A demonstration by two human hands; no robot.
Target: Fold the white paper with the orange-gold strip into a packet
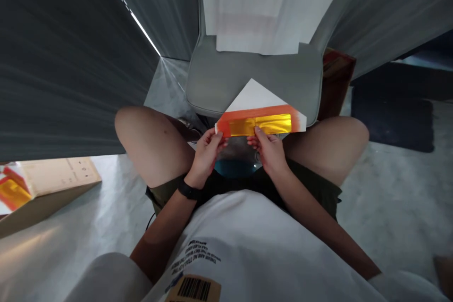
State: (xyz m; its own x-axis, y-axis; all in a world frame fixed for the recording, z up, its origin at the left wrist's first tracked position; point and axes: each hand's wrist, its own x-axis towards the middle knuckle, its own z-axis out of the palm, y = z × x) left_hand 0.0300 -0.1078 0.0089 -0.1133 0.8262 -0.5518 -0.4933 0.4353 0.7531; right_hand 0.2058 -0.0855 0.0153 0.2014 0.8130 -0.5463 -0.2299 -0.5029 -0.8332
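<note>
Both forearms angle inward; the left hand [206, 158] and right hand [269, 151] pinch the near edge of a folded orange-and-gold paper [260, 121], fingers pressed together. At far left, similar paper [12, 193] lies against a cardboard box [60, 174].

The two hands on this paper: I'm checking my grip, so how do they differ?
The left hand wears a black wristband; the right hand has a bare wrist. The left hand's fingers sit on the orange band of the white paper, while the right thumb lies on the gold foil strip. Both hold the paper's near edge.
</note>
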